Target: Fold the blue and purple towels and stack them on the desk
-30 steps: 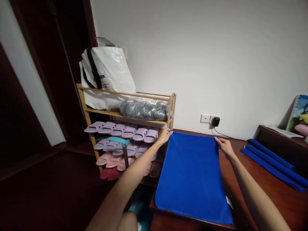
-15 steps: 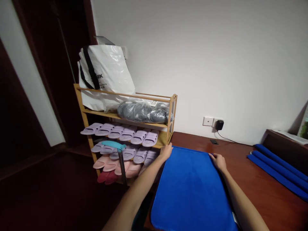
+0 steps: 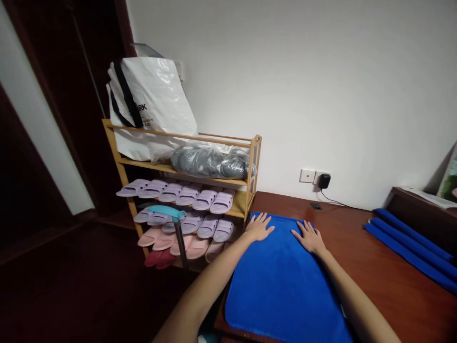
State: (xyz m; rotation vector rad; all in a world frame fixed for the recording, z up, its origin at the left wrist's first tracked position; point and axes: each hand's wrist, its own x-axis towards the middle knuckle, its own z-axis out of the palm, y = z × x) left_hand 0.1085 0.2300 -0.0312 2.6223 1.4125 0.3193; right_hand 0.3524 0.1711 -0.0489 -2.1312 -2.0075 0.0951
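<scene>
While pressed flat near the far edge of the blue towel (image 3: 285, 281), left hand (image 3: 259, 228) and right hand (image 3: 310, 237) both lying palm down with fingers spread, gripping nothing. Towel spread lower centre of the frame on the dark wooden table (image 3: 374, 267), near edge hanging close to the table's front lip (left edge also close to the side). Likely trouble: sliding off the front or bunching into wrinkles if pushed unevenly by either palm. Further blue towels (image 3: 410, 245) folded at right of the frame, well apart. Bamboo shoe rack (image 3: 250, 190) with lilac slippers (image 3: 185, 193) at centre left, just beside the table; white bag (image 3: 150, 105) on top, upper left.
</scene>
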